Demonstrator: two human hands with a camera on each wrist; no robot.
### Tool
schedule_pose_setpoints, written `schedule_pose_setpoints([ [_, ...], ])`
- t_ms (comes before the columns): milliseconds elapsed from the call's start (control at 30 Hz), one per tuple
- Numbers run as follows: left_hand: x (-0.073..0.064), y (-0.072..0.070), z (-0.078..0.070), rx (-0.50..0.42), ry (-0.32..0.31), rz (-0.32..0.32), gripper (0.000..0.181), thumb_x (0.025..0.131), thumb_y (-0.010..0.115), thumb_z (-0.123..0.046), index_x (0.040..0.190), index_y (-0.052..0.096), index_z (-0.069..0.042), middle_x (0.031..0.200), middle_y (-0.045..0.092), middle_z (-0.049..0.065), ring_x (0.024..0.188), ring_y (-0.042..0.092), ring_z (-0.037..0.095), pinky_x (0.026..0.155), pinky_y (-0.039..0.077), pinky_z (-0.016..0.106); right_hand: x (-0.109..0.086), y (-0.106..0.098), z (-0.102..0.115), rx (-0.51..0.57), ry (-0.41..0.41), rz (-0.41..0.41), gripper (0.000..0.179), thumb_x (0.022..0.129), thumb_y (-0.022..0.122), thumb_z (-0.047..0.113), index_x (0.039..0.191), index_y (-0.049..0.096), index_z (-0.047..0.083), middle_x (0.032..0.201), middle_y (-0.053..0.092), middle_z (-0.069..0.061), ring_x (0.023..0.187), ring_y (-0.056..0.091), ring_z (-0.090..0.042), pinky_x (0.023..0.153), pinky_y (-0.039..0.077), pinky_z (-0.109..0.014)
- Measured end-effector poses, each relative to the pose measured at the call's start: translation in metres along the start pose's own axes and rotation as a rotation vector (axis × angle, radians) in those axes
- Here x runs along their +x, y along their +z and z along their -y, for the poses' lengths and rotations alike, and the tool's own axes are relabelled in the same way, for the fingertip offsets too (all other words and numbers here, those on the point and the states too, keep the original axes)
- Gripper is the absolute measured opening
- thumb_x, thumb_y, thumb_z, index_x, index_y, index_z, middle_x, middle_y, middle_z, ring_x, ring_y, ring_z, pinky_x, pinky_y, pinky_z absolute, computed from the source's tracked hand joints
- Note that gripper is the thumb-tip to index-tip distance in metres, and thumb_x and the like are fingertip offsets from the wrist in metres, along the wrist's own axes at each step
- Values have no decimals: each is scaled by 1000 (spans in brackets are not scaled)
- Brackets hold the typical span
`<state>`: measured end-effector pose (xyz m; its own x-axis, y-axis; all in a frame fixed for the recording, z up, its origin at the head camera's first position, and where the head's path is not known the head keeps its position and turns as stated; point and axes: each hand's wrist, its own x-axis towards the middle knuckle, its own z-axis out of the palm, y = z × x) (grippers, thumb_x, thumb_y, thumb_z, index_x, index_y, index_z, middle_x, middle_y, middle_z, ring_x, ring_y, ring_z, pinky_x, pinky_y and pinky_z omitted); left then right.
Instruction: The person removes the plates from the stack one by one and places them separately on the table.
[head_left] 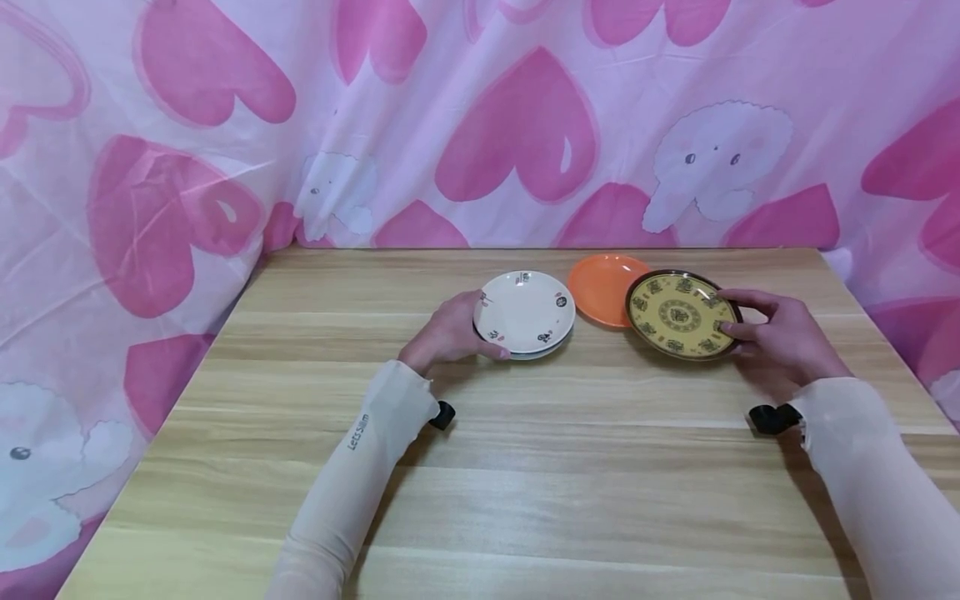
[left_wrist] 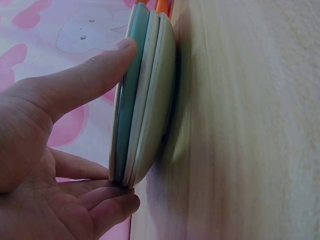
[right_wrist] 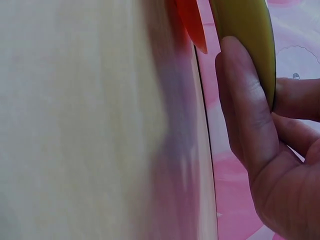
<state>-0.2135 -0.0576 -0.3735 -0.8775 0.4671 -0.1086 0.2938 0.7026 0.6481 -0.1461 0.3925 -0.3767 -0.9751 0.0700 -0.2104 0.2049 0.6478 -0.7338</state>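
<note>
My left hand (head_left: 450, 332) holds the rim of a stack of several small plates between thumb and fingers. The top one is a white plate (head_left: 523, 312) with small dark and red motifs. From the side, a teal plate (left_wrist: 132, 100) and a cream plate (left_wrist: 157, 100) show below it. Whether the stack touches the table cannot be told. My right hand (head_left: 787, 333) pinches the right edge of a yellow plate (head_left: 660, 312) with a dark rim and black patterns, held off the table. Behind it an orange plate (head_left: 600, 287) is partly covered.
The light wood table (head_left: 525, 483) extends in front of both arms. A pink curtain (head_left: 517, 125) with hearts hangs along the back and sides. A dark wrist strap (head_left: 774, 419) sits at the right cuff and another dark piece (head_left: 444, 415) at the left.
</note>
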Motion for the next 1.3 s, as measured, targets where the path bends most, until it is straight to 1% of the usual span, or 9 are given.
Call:
schedule_pose_setpoints([
  [233,0,0,-1,-1,10,-4,103,64,96,-29,151,43,-14,144,56,8,137,49,28,120,37,46,2,4,0,13,-41,46,61,96,67,16,152,43,10,153,41,-21,87,62,3,73,62,-25],
  [533,-1,0,-2,-25,21,8,105,65,95,-28,153,40,-15,147,54,8,138,47,27,121,35,46,-2,8,0,-1,-64,149,61,94,71,23,150,47,15,135,54,-5,89,61,2,74,59,-23],
  [700,0,0,-3,-7,36,10,106,66,94,-30,154,37,-16,148,53,8,139,46,27,121,35,47,-4,9,3,-5,-85,186,61,92,72,21,148,49,16,134,54,-6,87,60,0,71,57,-24],
  [767,-1,0,-3,-15,25,12,107,66,94,-29,155,36,-16,150,51,7,141,45,27,122,34,47,-5,10,3,-2,-105,202,61,91,73,20,147,50,16,136,53,-3,84,61,-1,70,57,-24],
  [833,-1,1,-3,-26,11,11,107,66,94,-26,155,36,-16,151,51,7,142,44,27,122,33,47,-6,12,4,6,-128,219,60,90,74,19,146,51,16,134,53,-1,73,59,-3,67,56,-24],
  [1000,0,3,-3,-29,8,-14,111,60,97,-22,154,38,-16,149,52,8,139,46,28,121,35,47,-8,16,7,19,-144,249,57,90,74,21,143,54,17,128,54,2,55,43,-5,60,50,-25],
  [1100,0,6,-6,-10,-25,-10,119,57,98,-23,156,33,-14,152,47,9,141,43,28,123,33,46,-9,17,9,4,-133,264,58,89,74,22,143,54,17,122,56,-2,57,42,-6,58,46,-25],
  [1200,-2,8,-8,8,-81,-2,124,59,98,-26,159,27,-12,158,39,10,146,37,29,125,30,45,-10,18,10,-14,-130,275,59,89,74,22,144,54,17,125,55,-7,61,44,-8,60,45,-24],
  [1300,-3,9,-10,21,-101,-9,124,60,97,-27,159,25,-10,160,36,11,148,34,30,125,29,45,-10,20,10,-19,-150,282,57,89,74,19,143,54,16,131,53,-10,65,46,-8,61,46,-23],
])
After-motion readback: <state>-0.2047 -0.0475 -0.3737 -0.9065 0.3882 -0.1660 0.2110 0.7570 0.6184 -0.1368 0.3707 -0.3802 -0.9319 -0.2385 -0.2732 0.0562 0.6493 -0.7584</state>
